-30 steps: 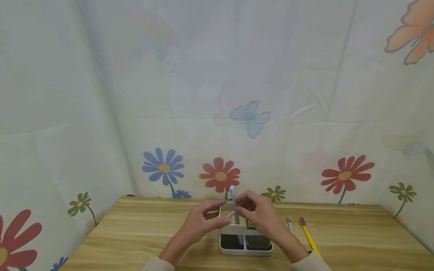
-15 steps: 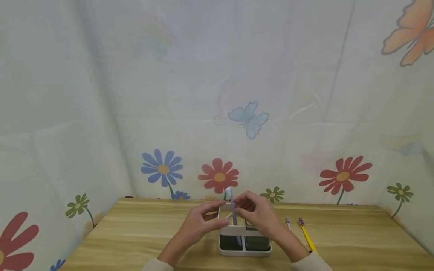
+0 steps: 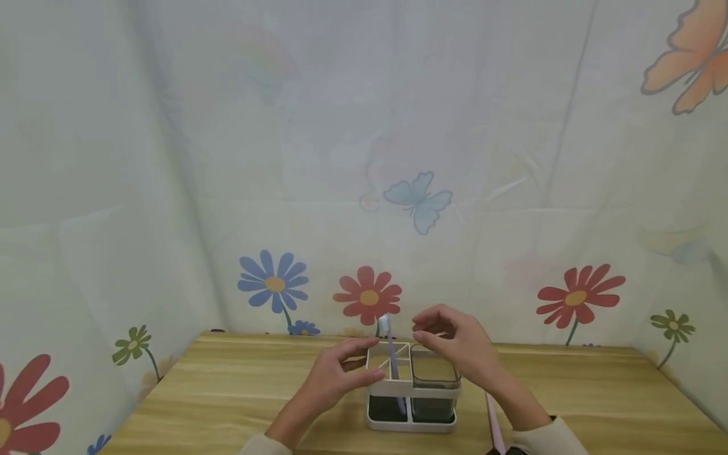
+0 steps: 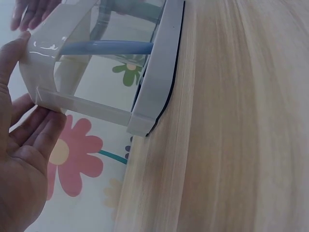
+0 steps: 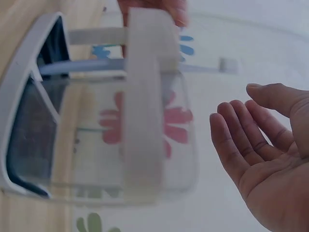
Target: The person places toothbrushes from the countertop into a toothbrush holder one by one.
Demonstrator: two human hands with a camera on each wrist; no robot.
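A white toothbrush holder (image 3: 392, 387) stands on the wooden table, its upper frame divided into slots. One slot carries a lavender toothbrush (image 3: 393, 355), leaning slightly with its head up and its lower end at the dark base. My left hand (image 3: 340, 370) grips the upper frame at the left end, thumb in front and fingers behind, as the left wrist view also shows. Beside the slots sits a clear tumbler (image 3: 435, 382) in the holder's right half. My right hand (image 3: 463, 344) hovers above and right of the tumbler; in the right wrist view its palm (image 5: 270, 179) holds nothing.
A pink toothbrush handle (image 3: 494, 423) lies on the table (image 3: 256, 385) to the right of the holder, partly hidden by the right forearm. Behind the table hangs a pale curtain (image 3: 318, 158) printed with flowers and butterflies.
My right hand has let go of the lavender toothbrush and moved right, uncovering the tumbler. Its forearm now covers the yellow toothbrush. The left hand keeps its grip on the holder.
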